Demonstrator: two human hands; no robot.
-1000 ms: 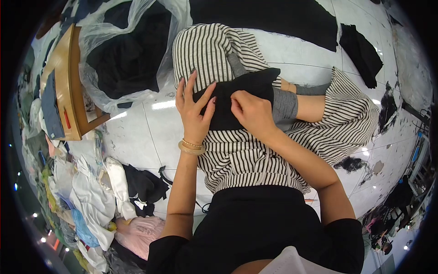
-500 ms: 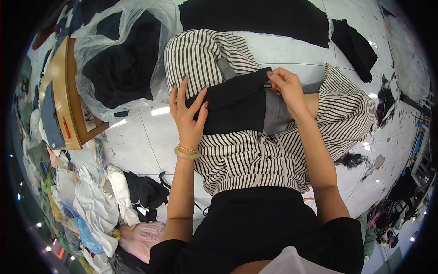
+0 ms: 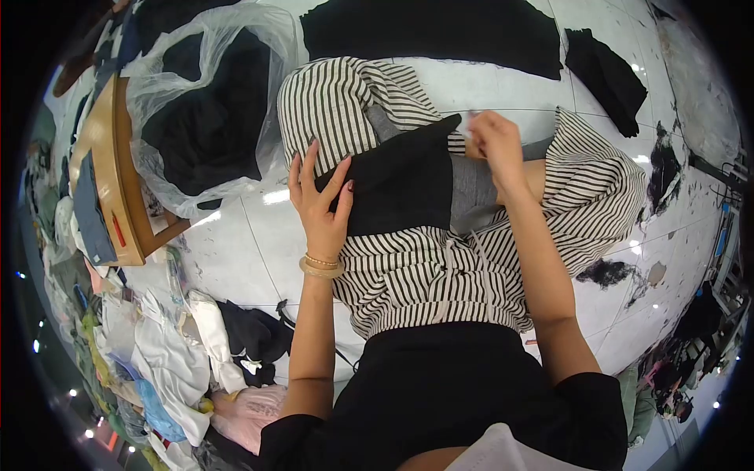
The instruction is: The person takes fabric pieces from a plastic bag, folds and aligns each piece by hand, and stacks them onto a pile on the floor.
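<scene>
A folded piece of black fabric (image 3: 404, 184) lies across my lap, over striped trousers (image 3: 400, 275). My left hand (image 3: 320, 210) rests on its left end with the fingers spread. Just right of the fabric's upper right corner, my right hand (image 3: 496, 145) is closed in a pinch, apart from the fabric. Its fingertips are slightly blurred, and I cannot make out what is between them. Grey cloth (image 3: 473, 192) shows beside the black fabric, below that hand.
A large black cloth (image 3: 440, 31) and a smaller black piece (image 3: 605, 82) lie on the tiled floor ahead. At left are a clear plastic bag (image 3: 275, 78) with black fabric inside, a wooden stool (image 3: 122, 173) and heaped garments (image 3: 161, 345).
My right hand has let go of the black fabric's upper right corner and moved slightly right. My left hand stays on the fabric's left end.
</scene>
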